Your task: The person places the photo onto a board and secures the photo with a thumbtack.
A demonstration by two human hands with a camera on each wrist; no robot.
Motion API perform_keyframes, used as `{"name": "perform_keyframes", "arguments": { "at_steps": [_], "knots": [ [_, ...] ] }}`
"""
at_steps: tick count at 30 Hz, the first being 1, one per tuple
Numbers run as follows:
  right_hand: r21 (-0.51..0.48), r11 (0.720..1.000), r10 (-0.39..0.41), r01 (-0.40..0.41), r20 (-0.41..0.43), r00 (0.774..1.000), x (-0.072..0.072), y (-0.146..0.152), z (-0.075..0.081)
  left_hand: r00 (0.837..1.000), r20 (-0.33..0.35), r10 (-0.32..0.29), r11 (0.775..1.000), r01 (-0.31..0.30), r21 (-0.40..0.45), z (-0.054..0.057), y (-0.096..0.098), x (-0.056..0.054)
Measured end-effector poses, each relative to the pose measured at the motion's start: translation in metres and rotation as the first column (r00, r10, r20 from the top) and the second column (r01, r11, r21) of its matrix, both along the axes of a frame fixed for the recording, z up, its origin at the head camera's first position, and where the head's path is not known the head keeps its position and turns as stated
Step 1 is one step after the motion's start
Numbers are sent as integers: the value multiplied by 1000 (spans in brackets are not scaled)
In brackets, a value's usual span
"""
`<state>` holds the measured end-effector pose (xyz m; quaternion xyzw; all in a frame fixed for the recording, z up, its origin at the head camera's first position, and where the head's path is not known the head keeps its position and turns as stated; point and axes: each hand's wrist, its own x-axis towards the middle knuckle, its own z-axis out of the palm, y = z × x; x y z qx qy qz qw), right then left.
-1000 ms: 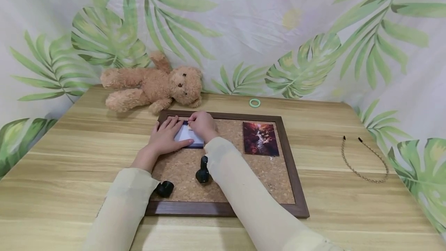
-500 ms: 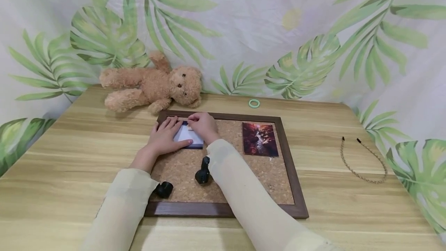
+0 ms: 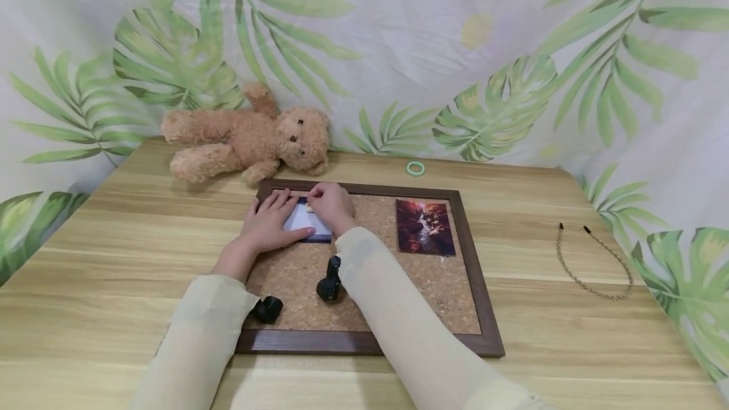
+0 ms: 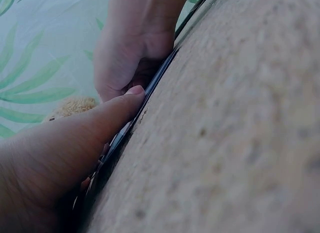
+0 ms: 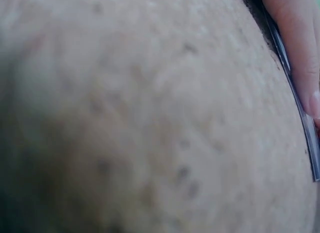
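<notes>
A picture with a pale centre and dark blue border (image 3: 295,221) lies on the framed cork board (image 3: 364,296), toward its upper left. My left hand (image 3: 267,226) rests on the picture with fingers spread, its thumb along the lower edge. At the picture's upper right, my right hand (image 3: 333,205) has its thumb and fingers curled together in a pinch. A small pale orange piece (image 3: 309,207) shows at those fingertips; most of it is hidden and its kind is unclear. In the left wrist view, the left thumb (image 4: 125,103) presses near the picture's edge, close to the right hand (image 4: 135,53).
A red and dark landscape photo (image 3: 426,227) lies on the board's right part. Behind the board, a teddy bear (image 3: 245,138) lies on its side and a mint green ring (image 3: 415,168) sits on the wooden table (image 3: 529,207). A chain (image 3: 586,283) lies at right.
Both hands keep their places on the picture. The right wrist and fingers shift only very slightly; nothing else moves.
</notes>
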<state>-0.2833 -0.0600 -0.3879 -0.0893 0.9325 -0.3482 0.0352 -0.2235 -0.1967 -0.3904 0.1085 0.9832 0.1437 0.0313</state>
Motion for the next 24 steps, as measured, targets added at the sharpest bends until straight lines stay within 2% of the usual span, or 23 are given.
{"name": "perform_keyframes", "arguments": {
  "at_steps": [7,15,18,20,22,24],
  "knots": [
    [58,998,27,-28,16,1000,3,-1,3,1000,-12,3,1000,-3,15,0,0,4],
    [-70,995,75,-77,-32,997,8,6,3,999,-35,15,999,-14,35,-3,-2,2],
    [-37,993,107,-108,-23,994,8,10,7,999,-33,38,993,-34,113,-3,-4,0],
    [3,989,147,-147,-2,989,6,13,11,998,-27,60,977,-53,205,-1,-6,-1],
    [13,978,207,-208,32,978,6,16,17,996,-8,90,945,-83,318,3,-8,-1],
    [-35,963,268,-266,71,961,5,20,24,993,9,122,908,-115,402,9,-10,-1]
  ]
}}
